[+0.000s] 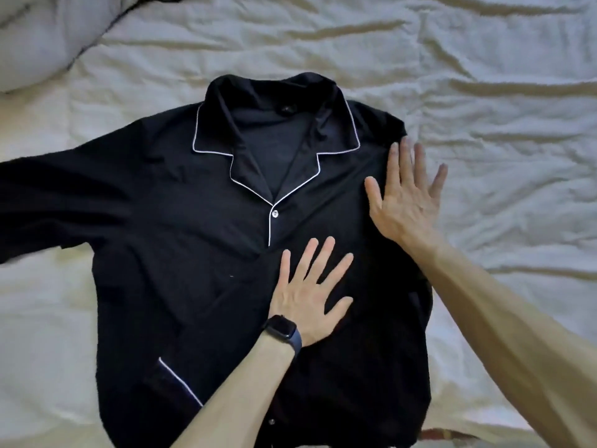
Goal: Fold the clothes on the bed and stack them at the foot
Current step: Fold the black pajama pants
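Observation:
A black pajama shirt with white piping on its collar lies face up on the white bed, collar pointing away from me. Its left sleeve stretches out to the frame's left edge. The right side looks folded in over the body, with a straight edge down the right. My left hand, wearing a dark watch, presses flat on the shirt's chest with fingers spread. My right hand lies flat with straight fingers on the shirt's right shoulder, its outer fingers over the edge onto the sheet.
A grey-white pillow sits at the top left corner. Wrinkled white bedding spreads around the shirt on all sides. A bit of patterned fabric shows at the bottom edge.

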Demonstrator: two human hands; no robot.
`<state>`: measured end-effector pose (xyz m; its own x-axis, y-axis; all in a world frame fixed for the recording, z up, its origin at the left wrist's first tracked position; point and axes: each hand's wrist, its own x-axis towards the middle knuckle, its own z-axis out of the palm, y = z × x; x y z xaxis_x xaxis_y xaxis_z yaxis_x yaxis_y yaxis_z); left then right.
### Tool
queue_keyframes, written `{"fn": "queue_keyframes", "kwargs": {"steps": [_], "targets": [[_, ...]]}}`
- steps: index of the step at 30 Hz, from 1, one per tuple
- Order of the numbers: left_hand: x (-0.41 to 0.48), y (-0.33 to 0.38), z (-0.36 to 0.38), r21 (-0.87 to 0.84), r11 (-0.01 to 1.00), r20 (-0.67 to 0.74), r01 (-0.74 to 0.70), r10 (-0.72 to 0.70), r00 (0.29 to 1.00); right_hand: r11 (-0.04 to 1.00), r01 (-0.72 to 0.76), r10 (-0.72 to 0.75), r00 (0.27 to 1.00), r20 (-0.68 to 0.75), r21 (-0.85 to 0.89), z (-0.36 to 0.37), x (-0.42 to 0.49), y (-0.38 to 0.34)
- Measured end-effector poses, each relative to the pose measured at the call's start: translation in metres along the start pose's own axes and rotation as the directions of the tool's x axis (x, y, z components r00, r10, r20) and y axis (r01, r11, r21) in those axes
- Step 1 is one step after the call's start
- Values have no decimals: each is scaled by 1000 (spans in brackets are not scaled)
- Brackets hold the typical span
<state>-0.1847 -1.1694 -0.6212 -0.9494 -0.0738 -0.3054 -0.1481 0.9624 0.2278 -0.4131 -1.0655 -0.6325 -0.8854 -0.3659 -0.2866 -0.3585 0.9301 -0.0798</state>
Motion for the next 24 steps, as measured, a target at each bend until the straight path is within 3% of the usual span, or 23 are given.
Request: {"fn": "queue_keyframes", "kwargs": {"steps": [2,7,9,14,24], "targets": [[-2,-1,-4,-16,1000,-42,12,-13,999,999,23,-20,998,-65,37,-6,-18,-11],[-36,-14,-10,-16,986,-88,164,-165,982,970,238,-227,961,-156,51,-9,-87,-42],[-56,-20,-5,-12,979,-79,203,-203,976,971,228,-217,965,-145,64,1,-109,-44],[-105,-33,18,42,967,13,251,-252,968,990,142,-143,987,75,19,28,-114,-18],[-113,-41,12,-63,963,60,263,-259,964,993,109,-113,988,103,44,16,-123,-26]]}}
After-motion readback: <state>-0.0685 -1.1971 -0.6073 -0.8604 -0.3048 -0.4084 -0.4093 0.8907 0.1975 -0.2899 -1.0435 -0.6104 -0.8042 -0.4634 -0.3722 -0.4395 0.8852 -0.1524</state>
